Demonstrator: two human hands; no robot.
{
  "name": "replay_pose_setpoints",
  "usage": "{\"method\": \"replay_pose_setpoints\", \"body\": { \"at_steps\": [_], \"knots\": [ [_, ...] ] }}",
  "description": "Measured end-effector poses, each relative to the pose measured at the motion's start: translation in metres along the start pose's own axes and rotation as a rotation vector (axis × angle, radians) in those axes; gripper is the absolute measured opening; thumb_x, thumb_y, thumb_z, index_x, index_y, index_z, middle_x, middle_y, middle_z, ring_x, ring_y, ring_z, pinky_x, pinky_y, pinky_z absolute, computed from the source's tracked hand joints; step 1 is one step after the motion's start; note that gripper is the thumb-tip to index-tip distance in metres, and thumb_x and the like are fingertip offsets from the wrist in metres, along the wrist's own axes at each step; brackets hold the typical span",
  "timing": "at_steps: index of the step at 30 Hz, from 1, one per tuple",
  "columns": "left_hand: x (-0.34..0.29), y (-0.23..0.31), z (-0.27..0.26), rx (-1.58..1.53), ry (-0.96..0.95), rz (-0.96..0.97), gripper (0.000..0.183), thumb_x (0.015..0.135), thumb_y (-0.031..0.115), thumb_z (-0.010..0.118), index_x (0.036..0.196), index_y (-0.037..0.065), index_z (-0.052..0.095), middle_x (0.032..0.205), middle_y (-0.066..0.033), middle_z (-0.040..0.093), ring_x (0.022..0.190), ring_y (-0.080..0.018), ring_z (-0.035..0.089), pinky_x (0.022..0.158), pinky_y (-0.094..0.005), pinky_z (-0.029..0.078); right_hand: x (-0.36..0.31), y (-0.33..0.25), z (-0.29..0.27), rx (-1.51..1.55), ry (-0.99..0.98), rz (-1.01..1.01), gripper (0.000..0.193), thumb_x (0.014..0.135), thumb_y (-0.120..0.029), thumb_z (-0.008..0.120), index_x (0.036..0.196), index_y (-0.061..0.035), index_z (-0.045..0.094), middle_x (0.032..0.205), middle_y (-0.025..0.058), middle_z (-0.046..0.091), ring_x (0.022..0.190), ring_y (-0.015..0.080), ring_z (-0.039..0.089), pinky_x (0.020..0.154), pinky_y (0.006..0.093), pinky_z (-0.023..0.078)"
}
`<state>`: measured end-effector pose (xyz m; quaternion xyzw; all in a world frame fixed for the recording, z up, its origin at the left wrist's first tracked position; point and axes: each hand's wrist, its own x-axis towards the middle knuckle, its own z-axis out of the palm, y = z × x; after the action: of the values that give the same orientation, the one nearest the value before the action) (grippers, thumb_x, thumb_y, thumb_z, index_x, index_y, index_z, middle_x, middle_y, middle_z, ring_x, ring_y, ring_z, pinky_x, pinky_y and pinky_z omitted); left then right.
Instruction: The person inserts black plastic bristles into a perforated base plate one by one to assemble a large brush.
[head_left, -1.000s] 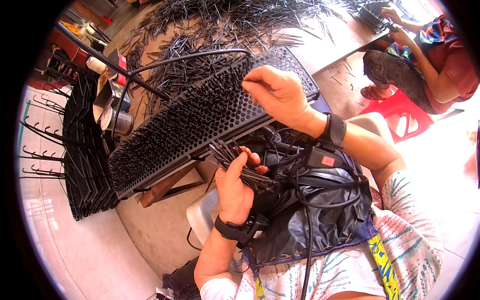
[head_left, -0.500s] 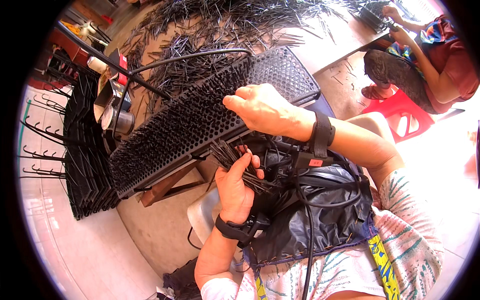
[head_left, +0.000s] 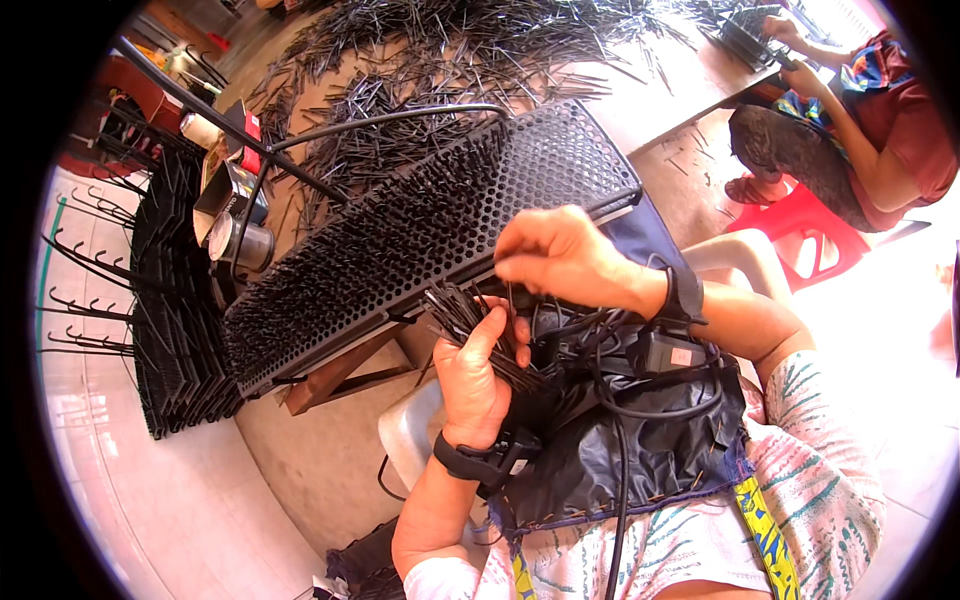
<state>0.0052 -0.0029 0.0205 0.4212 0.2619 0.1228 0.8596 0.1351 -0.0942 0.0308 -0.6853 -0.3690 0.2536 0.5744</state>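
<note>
My left hand is closed round a bundle of thin black strips, their ends fanning out past the thumb. Just above that bundle, my right hand is pinched, and one thin dark strip hangs down from its fingertips. Both hands are at the near edge of a tilted black perforated panel. Dense black strips stand up from the holes across its left and middle. At the right end the holes are bare.
Loose black strips lie heaped on the table behind. Left of the panel are a tin can and stacked black panels with hooks. Cables and a black apron cover my lap. Another person sits far right near a red stool.
My right hand has moved from over the panel down and to the right, close to the bundle. The left hand still holds the bundle in nearly the same place.
</note>
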Motion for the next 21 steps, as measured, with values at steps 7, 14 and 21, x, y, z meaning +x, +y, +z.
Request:
{"method": "replay_pose_setpoints", "body": {
  "at_steps": [7,14,21],
  "knots": [
    [0.003,-0.011,-0.008,0.001,-0.045,0.030,0.008,0.079,0.004,0.054,0.086,0.003,0.052,0.073,-0.0065,0.054,0.056,-0.0148,0.052,0.042,-0.0244,0.040,0.033,0.004,-0.008,-0.300,0.475,-0.488,0.010,0.074,-0.004,0.061,0.081,-0.0008,0.056,0.066,0.0033,0.058,0.054,0.0075,0.053,0.048,0.0206,0.042],
    [0.000,-0.004,0.000,-0.105,0.022,-0.134,0.007,0.079,0.004,0.054,0.085,0.003,0.052,0.072,-0.0068,0.053,0.054,-0.0151,0.049,0.043,-0.0253,0.038,0.044,0.013,0.003,-0.450,0.444,-0.731,0.012,0.070,-0.002,0.062,0.080,-0.0014,0.055,0.070,0.0100,0.055,0.060,0.0251,0.055,0.051,0.0281,0.044],
    [0.000,-0.003,0.002,-0.110,0.014,-0.148,0.008,0.078,0.005,0.055,0.085,0.003,0.052,0.072,-0.0067,0.053,0.054,-0.0152,0.049,0.042,-0.0253,0.038,0.046,0.014,0.004,-0.797,-0.010,-0.848,0.020,0.063,-0.003,0.054,0.082,-0.0016,0.050,0.065,0.0097,0.046,0.059,0.0284,0.050,0.053,0.0366,0.043]
  ]
}}
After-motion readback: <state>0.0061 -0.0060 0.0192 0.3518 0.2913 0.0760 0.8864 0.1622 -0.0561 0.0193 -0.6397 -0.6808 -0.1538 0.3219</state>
